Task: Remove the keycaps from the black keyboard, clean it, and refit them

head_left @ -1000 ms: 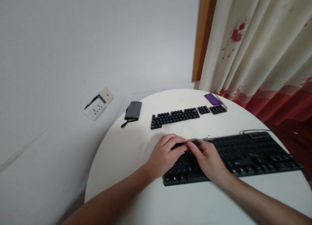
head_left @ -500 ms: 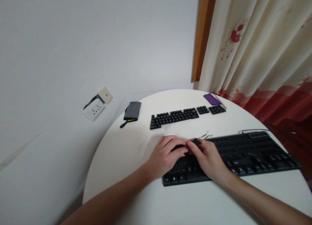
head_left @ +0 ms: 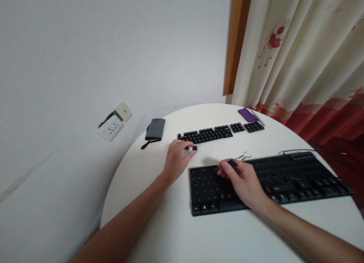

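Note:
Between the thumb and fingers of my left hand (head_left: 176, 156) is a small black keycap (head_left: 195, 148), held just in front of the rows of loose keycaps (head_left: 210, 134). My right hand (head_left: 245, 179) is closed on a small black tool that looks like a keycap puller (head_left: 232, 163), with thin wire showing at its tip. It is over the black keyboard (head_left: 233, 206), whose left part shows bare switch positions where caps are off. Keys still sit along its front row and toward the right. My palm hides the keyboard's middle.
A grey pouch (head_left: 155, 129) with a yellow edge lies at the back left of the round white table (head_left: 136, 194). Toward the back right lies a purple cloth (head_left: 247, 114). Bent metal wires (head_left: 243, 156) rest behind the keyboard. A wall socket (head_left: 110, 128) is at left.
My left hand has moved from the keyboard back and to the left, carrying a keycap toward the loose rows. My right hand stays over the keyboard with the puller.

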Available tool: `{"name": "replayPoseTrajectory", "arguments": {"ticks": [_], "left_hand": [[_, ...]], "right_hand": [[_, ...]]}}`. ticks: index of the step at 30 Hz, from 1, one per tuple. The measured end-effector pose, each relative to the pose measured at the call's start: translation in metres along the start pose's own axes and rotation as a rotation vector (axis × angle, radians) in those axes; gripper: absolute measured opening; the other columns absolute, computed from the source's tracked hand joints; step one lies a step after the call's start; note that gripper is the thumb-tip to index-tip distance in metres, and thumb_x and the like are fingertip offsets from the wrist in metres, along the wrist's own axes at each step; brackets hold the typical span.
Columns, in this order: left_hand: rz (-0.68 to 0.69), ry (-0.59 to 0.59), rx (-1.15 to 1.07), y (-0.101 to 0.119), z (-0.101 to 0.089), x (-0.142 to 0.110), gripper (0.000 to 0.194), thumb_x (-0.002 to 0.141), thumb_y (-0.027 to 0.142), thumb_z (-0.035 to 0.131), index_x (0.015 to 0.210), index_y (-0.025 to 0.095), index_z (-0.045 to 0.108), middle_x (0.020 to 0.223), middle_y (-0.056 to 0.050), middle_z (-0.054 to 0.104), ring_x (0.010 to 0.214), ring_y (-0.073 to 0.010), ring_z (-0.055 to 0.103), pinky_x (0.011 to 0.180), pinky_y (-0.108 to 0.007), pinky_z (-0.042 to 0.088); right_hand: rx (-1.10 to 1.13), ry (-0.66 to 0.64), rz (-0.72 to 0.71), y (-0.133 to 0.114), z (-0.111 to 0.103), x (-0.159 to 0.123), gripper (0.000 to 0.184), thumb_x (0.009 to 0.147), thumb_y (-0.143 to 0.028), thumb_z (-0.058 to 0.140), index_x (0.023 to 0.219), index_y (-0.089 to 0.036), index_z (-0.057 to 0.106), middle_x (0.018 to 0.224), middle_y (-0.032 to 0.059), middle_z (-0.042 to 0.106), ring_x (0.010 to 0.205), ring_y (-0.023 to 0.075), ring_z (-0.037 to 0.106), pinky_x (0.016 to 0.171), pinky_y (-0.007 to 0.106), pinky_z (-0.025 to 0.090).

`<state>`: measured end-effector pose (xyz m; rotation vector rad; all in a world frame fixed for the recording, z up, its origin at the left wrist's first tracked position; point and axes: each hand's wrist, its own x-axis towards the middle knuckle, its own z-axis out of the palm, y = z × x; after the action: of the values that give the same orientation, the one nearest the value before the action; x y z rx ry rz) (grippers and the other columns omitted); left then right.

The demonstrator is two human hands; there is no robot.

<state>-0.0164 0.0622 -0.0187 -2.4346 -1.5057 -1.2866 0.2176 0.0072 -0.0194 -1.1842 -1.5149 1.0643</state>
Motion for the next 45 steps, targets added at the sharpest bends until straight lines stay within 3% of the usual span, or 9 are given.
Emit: {"name": "replayPoseTrajectory", "arguments": {"ticks": [4,8,14,27,45], "left_hand": [[-0.035,-0.124,0.079,-0.021,0.007,0.005,0.009,0.084,0.027,0.073,0.090,0.022,0.070,0.093,-0.003,0.074,0.093,-0.0224,0.060,0.089,-0.041,0.043],[-0.043,-0.211,0.141,-0.024,0.013,0.002,0.006,0.083,0.028,0.074,0.087,0.024,0.073,0.097,-0.002,0.074,0.097,-0.0229,0.058,0.090,-0.042,0.039],[-0.109,-0.167,0.183,-0.022,0.016,-0.001,0.003,0.079,0.026,0.076,0.082,0.025,0.074,0.109,-0.003,0.067,0.102,-0.0236,0.053,0.092,-0.043,0.037],[-0.177,-0.069,0.241,-0.016,0.021,0.002,0.038,0.073,0.021,0.075,0.110,0.026,0.066,0.121,-0.006,0.059,0.113,-0.0292,0.048,0.096,-0.045,0.037],[-0.297,-0.078,0.373,-0.019,0.024,0.003,0.046,0.074,0.027,0.072,0.119,0.029,0.062,0.125,-0.007,0.056,0.117,-0.0316,0.047,0.093,-0.044,0.041]], "right_hand": [[0.019,-0.022,0.000,0.000,0.002,-0.003,0.038,0.094,-0.048,0.054,0.079,-0.017,0.070,0.075,0.0047,0.071,0.071,0.0174,0.063,0.068,0.027,0.048],[0.008,-0.032,0.004,-0.001,0.003,-0.005,0.039,0.094,-0.049,0.054,0.079,-0.016,0.071,0.075,0.0052,0.072,0.071,0.0179,0.064,0.068,0.028,0.048],[0.015,-0.041,0.002,-0.002,0.002,-0.005,0.039,0.094,-0.050,0.053,0.080,-0.017,0.070,0.075,0.0055,0.072,0.071,0.0183,0.064,0.068,0.028,0.049],[0.010,-0.066,-0.008,-0.003,0.003,-0.006,0.037,0.095,-0.046,0.053,0.077,-0.017,0.069,0.073,0.0037,0.070,0.069,0.0168,0.062,0.068,0.027,0.047],[0.015,-0.082,-0.020,0.000,0.003,-0.007,0.037,0.095,-0.045,0.052,0.079,-0.017,0.069,0.073,0.0030,0.069,0.068,0.0165,0.062,0.067,0.027,0.047]]}}
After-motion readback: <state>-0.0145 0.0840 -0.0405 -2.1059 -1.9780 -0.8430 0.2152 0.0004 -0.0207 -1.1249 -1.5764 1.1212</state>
